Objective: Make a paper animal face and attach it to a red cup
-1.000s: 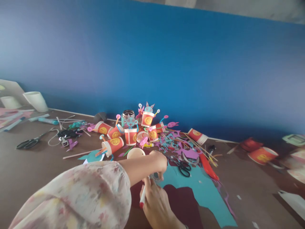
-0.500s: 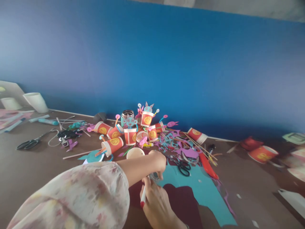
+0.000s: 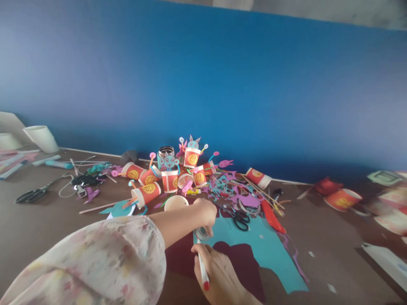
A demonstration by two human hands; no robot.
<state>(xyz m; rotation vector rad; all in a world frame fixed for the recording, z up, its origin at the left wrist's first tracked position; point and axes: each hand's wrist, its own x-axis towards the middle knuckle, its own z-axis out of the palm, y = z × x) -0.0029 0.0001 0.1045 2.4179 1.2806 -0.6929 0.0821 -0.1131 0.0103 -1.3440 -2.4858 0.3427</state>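
Note:
My left hand (image 3: 206, 212) reaches across from the left, fingers bent down onto a round, greyish roll of tape (image 3: 202, 233). The roll lies over the edge of a light blue sheet of paper (image 3: 270, 250); the hand covers part of it. Just below, my right hand (image 3: 219, 271) is closed around a white marker (image 3: 202, 267) with a red end. The marker's red end points toward me, and its other end is close to the roll. Dark maroon paper (image 3: 241, 262) lies partly under my right hand. Behind my left forearm stands an open paper cup (image 3: 176, 203).
Red paper cups with paper figures (image 3: 170, 180) cluster at the back. Right of them are paper scraps (image 3: 244, 199), black-handled scissors (image 3: 241, 221) and a red object (image 3: 271, 217). More scissors (image 3: 34, 194) lie left. A blue wall (image 3: 222, 84) rises behind the table.
My right hand has shifted right and slightly toward me; the marker's red end has swung right. More of the roll shows. My left hand stays over it; the whole view has shifted a little.

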